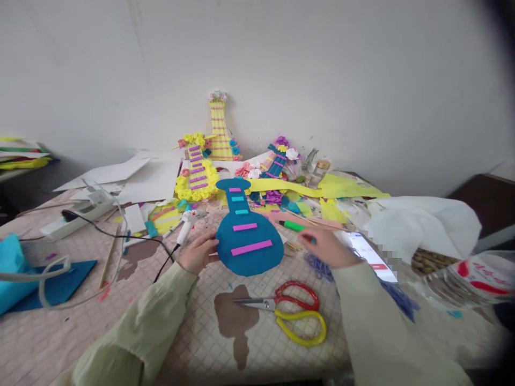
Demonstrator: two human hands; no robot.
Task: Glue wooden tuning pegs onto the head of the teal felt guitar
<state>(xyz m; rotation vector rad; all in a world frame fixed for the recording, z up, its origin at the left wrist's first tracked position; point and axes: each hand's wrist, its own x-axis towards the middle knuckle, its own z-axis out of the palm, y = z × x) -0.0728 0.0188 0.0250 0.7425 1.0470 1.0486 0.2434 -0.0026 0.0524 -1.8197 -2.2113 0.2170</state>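
While left hand (198, 254) holds blue cutout (246, 238) by edge, scissors (277, 304) apart

The worktop (189, 343) carried one pair of scissors (269, 304) near its front edge, three decorated models (218, 126) toward its back edge, one glue gun (186, 228) and one phone (372, 257). One blue cutout (251, 263) bore three pink strips (251, 247) and two light-blue strips (237, 199).

The table (193, 338), surfaced with a grid-patterned cover (80, 343), supports scissors (270, 304), a glue gun (185, 228), a power strip (76, 220) and a blue sheet (71, 281).
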